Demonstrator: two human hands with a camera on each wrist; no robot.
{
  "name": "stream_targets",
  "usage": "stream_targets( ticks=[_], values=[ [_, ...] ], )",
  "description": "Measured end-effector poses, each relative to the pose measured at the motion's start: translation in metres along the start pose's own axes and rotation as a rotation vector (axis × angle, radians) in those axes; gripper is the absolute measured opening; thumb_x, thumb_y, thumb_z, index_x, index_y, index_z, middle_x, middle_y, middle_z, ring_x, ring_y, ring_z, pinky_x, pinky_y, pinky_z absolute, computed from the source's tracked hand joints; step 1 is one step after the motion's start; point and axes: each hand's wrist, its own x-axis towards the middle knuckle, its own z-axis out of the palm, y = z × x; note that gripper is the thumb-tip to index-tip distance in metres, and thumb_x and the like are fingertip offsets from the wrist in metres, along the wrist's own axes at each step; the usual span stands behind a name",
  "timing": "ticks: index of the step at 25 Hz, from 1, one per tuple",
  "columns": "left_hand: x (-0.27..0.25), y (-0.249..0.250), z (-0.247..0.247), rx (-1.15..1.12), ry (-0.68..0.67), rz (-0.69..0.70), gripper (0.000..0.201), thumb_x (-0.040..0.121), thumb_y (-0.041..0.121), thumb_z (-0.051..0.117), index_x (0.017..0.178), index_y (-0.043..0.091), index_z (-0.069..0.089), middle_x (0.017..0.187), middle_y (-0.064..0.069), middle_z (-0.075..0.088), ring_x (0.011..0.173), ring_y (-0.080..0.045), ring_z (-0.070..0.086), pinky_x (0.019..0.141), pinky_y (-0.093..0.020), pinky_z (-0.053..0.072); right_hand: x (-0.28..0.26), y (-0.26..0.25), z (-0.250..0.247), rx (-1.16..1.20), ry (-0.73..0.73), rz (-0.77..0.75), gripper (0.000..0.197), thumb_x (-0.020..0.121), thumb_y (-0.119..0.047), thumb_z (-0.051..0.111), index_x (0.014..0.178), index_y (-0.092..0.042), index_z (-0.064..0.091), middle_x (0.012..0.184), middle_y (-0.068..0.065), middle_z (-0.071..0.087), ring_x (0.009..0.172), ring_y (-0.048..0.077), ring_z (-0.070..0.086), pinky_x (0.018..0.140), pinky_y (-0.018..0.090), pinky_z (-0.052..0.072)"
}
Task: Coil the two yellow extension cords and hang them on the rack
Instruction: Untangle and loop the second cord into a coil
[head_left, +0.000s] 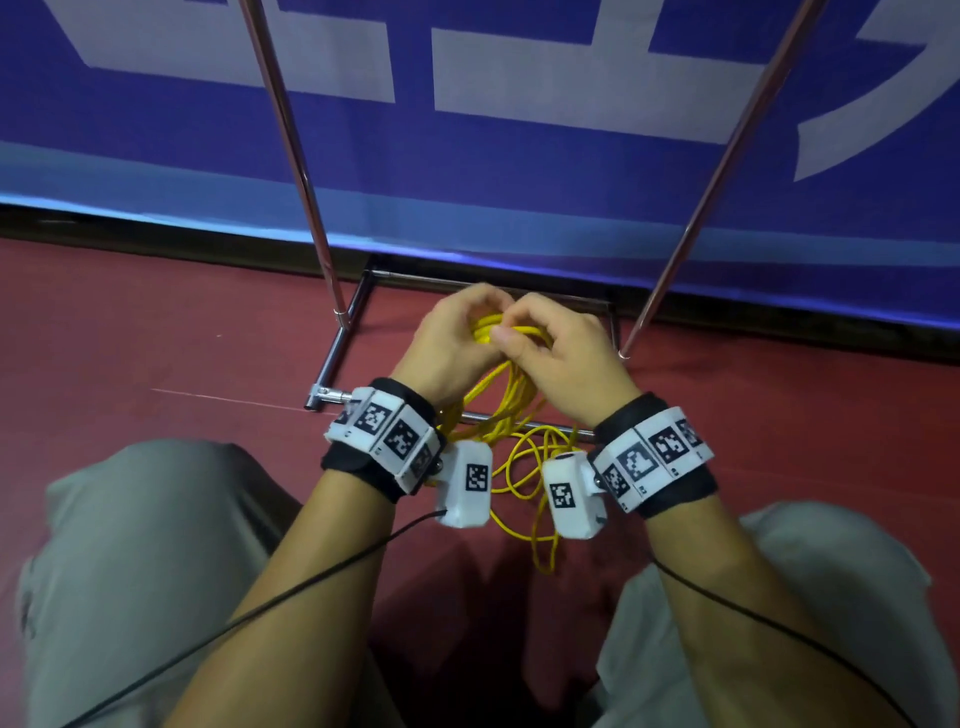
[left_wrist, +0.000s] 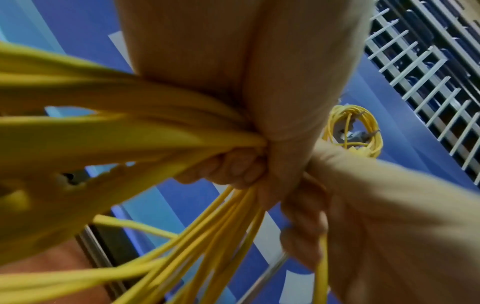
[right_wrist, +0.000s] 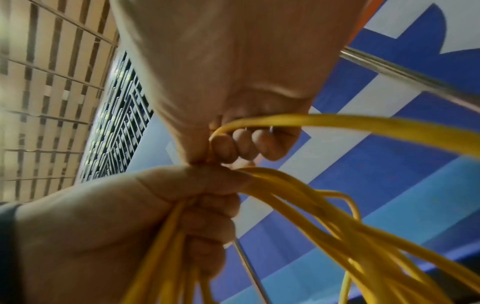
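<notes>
In the head view both hands meet low in front of the rack. My left hand (head_left: 462, 325) grips the top of a yellow cord bundle (head_left: 511, 395), its fingers (left_wrist: 233, 168) curled round several strands. My right hand (head_left: 524, 338) touches the left one and pinches a single strand (right_wrist: 363, 125) of the same cord between curled fingers (right_wrist: 246, 142). Loose loops (head_left: 530, 478) hang down to the floor between my knees. In the left wrist view a second yellow cord (left_wrist: 355, 131) shows as a small coil high up behind the hands.
The rack's two slanted chrome poles (head_left: 291, 156) (head_left: 727, 161) rise from a metal base frame (head_left: 332, 364) on the red floor. A blue and white banner (head_left: 519, 182) stands right behind it. My knees in grey trousers (head_left: 145, 545) flank the hanging loops.
</notes>
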Motion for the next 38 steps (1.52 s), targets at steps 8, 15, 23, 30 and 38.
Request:
stream_targets(
  ticks=[8,15,23,30,38],
  values=[
    [0.009,-0.004,-0.048,-0.089,0.155,-0.043,0.037,0.077,-0.011,0.074,0.092,0.018,0.057,0.063,0.011,0.062,0.048,-0.001,0.051,0.051,-0.016,0.042,0.005,0.031,-0.028,0.651,-0.06,0.241,0.019,0.094,-0.029,0.056,0.081,-0.015,0.056,0.062,-0.008,0.049,0.057,0.004,0.045,0.054,0.022,0.047],
    [0.007,-0.014,-0.025,0.025,0.046,-0.083,0.044,0.062,0.023,0.083,0.101,0.02,0.063,0.083,0.006,0.073,0.073,-0.01,0.068,0.072,-0.028,0.056,0.013,0.02,-0.017,0.259,0.028,0.069,0.01,0.091,-0.02,0.064,0.081,-0.018,0.064,0.072,-0.012,0.058,0.068,-0.002,0.05,0.068,0.018,0.04],
    [0.005,-0.004,-0.011,-0.116,-0.079,-0.037,0.044,0.068,0.005,0.084,0.102,0.016,0.058,0.087,0.001,0.067,0.07,-0.004,0.063,0.068,-0.026,0.055,0.01,0.018,-0.023,0.034,-0.049,0.065,0.013,0.079,-0.033,0.071,0.075,-0.021,0.067,0.067,0.007,0.064,0.066,0.023,0.057,0.063,0.032,0.043],
    [0.003,-0.006,-0.009,0.059,-0.033,-0.027,0.026,0.066,0.028,0.078,0.088,0.031,0.064,0.074,0.013,0.068,0.066,-0.004,0.061,0.068,-0.034,0.054,0.005,0.016,-0.008,-0.035,-0.092,0.132,0.033,0.085,-0.048,0.064,0.08,-0.017,0.055,0.057,-0.003,0.053,0.055,0.01,0.047,0.06,0.031,0.041],
    [0.003,-0.002,-0.024,-0.034,-0.032,-0.062,0.04,0.063,0.015,0.087,0.09,0.027,0.06,0.088,-0.003,0.074,0.072,-0.014,0.068,0.073,-0.033,0.059,0.007,0.014,-0.03,0.2,0.047,0.101,0.012,0.088,-0.025,0.069,0.078,-0.02,0.065,0.057,-0.012,0.055,0.055,-0.002,0.043,0.057,0.015,0.035]
  ],
)
